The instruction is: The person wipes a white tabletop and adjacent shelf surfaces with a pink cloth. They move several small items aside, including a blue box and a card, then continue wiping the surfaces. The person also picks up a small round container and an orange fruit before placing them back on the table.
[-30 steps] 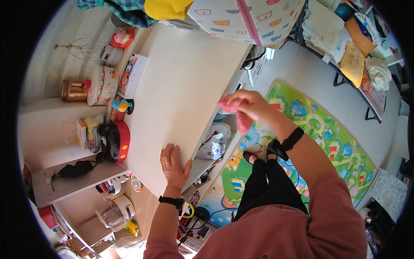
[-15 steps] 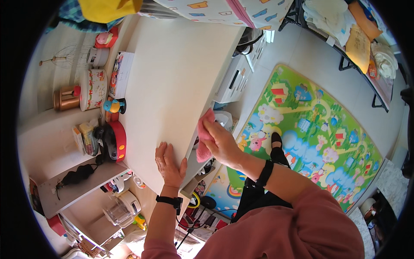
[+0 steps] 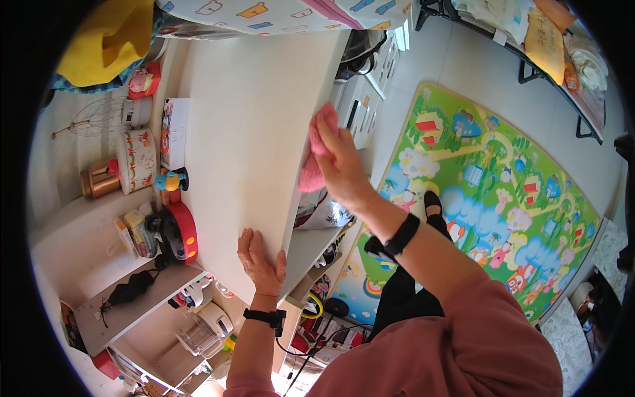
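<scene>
A pink cloth [image 3: 312,175] is gripped in my right hand [image 3: 345,173], pressed against the right edge of a long pale board or tabletop [image 3: 248,132]. Part of the cloth hangs down along that edge. My left hand [image 3: 262,263] lies on the board's near end, fingers stretched forward and the thumb toward the right edge; nothing is in it. Below the right edge, a white bag [image 3: 331,213] shows on a shelf beneath my right wrist.
Along the left stand a red rounded item [image 3: 182,231], a blue toy figure [image 3: 170,180], a floral tin [image 3: 137,161] and a box [image 3: 174,132]. A bear-patterned cover [image 3: 278,14] hangs over the far end. A colourful play mat [image 3: 489,198] covers the floor at right.
My right hand and the pink cloth have moved farther away along the board's right edge. The left hand still rests on the board while the view has shifted slightly.
</scene>
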### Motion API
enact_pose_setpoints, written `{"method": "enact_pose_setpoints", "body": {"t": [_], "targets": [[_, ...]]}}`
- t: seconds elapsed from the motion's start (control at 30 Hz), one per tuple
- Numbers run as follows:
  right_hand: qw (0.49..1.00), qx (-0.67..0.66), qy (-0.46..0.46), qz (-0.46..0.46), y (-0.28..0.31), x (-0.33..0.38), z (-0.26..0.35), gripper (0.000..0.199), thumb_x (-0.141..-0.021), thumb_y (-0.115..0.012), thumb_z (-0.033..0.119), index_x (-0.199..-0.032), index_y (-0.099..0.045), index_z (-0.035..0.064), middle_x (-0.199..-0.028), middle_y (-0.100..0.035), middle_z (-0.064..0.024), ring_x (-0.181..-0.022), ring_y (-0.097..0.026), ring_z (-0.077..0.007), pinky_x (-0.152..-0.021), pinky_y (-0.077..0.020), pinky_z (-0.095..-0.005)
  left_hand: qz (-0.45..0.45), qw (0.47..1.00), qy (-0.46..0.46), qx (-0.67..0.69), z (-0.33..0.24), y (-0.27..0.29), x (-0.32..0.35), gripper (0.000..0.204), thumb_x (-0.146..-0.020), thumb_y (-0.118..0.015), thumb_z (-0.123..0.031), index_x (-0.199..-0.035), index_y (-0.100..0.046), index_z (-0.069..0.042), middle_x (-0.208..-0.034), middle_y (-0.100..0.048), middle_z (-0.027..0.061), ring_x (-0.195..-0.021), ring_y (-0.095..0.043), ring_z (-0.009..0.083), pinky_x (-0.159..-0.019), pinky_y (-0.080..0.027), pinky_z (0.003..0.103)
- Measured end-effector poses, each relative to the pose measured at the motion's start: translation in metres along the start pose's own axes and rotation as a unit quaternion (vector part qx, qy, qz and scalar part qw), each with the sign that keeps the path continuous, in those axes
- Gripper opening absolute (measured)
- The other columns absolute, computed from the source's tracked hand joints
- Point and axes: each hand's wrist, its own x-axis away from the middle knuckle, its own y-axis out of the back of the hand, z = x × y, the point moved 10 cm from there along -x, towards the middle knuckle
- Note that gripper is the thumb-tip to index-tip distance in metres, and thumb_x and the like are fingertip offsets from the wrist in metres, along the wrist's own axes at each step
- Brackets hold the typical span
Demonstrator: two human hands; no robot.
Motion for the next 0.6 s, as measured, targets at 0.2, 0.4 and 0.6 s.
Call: {"method": "enact_pose_setpoints", "body": {"t": [0.2,0.4,0.6], "targets": [[0.996,0.017,-0.052,0.071,-0.001,-0.007,-0.019,0.066,-0.088,-0.050,-0.009,-0.150,-0.041,0.0128,-0.109,-0.047,-0.0146,-0.101,-0.050,-0.0292,-0.093,-0.0414,-0.0331,0.000,1.000,-0.005,-0.006,-0.008,-0.005,-0.004,0.063,-0.093,-0.061,-0.039,-0.139,-0.043,0.001,-0.142,-0.040,0.0207,-0.132,-0.039,0.0415,-0.112,-0.030,0.054],[0.991,0.020,-0.083,0.104,-0.002,-0.014,-0.036,0.068,-0.088,-0.050,-0.011,-0.150,-0.041,0.0136,-0.110,-0.047,-0.0110,-0.100,-0.050,-0.0253,-0.095,-0.0403,-0.0295,0.007,1.000,-0.009,-0.010,-0.011,-0.012,-0.012,0.063,-0.094,-0.060,-0.038,-0.140,-0.042,0.000,-0.141,-0.040,0.0209,-0.132,-0.039,0.0421,-0.112,-0.031,0.054],[0.997,0.003,-0.044,0.069,0.004,-0.006,-0.036,0.069,-0.088,-0.049,-0.011,-0.152,-0.037,0.0128,-0.110,-0.048,-0.0123,-0.104,-0.050,-0.0258,-0.095,-0.0396,-0.0291,0.013,1.000,-0.013,-0.007,-0.007,-0.017,-0.007,0.062,-0.093,-0.060,-0.037,-0.140,-0.041,0.000,-0.143,-0.038,0.0210,-0.132,-0.039,0.0424,-0.112,-0.031,0.055]]}}
